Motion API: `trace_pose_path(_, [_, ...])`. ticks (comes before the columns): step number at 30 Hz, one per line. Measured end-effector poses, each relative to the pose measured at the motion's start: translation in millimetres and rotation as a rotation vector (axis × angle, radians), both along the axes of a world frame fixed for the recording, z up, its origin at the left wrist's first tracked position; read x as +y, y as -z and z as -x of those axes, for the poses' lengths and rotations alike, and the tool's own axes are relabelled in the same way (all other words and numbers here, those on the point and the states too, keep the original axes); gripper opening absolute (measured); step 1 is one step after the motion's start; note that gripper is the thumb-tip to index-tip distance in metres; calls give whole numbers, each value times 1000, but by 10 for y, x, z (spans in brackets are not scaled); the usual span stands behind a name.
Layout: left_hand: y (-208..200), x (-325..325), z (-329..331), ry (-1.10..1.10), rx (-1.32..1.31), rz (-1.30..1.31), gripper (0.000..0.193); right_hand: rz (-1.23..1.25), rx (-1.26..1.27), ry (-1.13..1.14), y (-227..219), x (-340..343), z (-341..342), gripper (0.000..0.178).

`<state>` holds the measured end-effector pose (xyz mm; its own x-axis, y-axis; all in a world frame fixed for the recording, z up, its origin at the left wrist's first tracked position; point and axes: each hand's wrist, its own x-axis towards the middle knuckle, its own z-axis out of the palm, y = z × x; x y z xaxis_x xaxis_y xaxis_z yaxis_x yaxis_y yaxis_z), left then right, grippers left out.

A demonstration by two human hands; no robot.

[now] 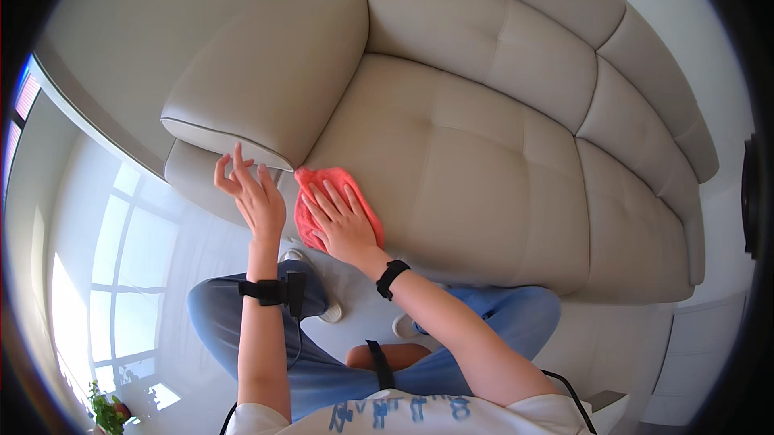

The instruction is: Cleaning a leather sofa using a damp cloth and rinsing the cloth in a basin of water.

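Note:
A coral-red cloth (310,229) lies at the front left corner of the beige sofa's seat (476,169). My right hand (345,224) rests flat on it, fingers spread, pressing the cloth against the seat. The cloth's edges stick out around the hand. To the left, my left hand (260,203) is raised in front of the sofa's armrest (270,72), fingers apart and partly curled, with nothing in it. Whether its fingertips touch the armrest, I cannot tell. Black bands circle both wrists; the left one (270,291) carries a small black device with a cable.
The sofa's tufted backrest (484,32) curves along the far side. My bent knees in blue trousers (516,314) flank a rounded brown thing (395,357). A glossy pale floor (153,258) reflects a window at left. A green plant (105,411) stands at lower left.

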<state>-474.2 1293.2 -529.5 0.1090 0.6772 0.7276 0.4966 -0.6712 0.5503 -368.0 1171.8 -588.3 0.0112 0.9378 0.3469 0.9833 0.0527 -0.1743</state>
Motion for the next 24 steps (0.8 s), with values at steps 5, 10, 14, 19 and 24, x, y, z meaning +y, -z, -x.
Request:
trace_pose_path(5, [33,170,299,-127,-1,29,47,-57,-151,-84,159,591,348,59])
trace_pose_path(10, [98,118,302,-27,-30,52,46,-82,-169,-4,168,732,462,64])
trace_pose_path(14, [19,-3,211,43,24,63,43,-105,41,70,74,361,74,63])
trace_pose_path(19, [108,-117,-19,119,64,108,34,-74,-28,557,40,-603,-917,57])
trace_pose_path(24, [129,-378,-446,280,141,145,27,-57,-19,982,17,-1569,-1568,54])
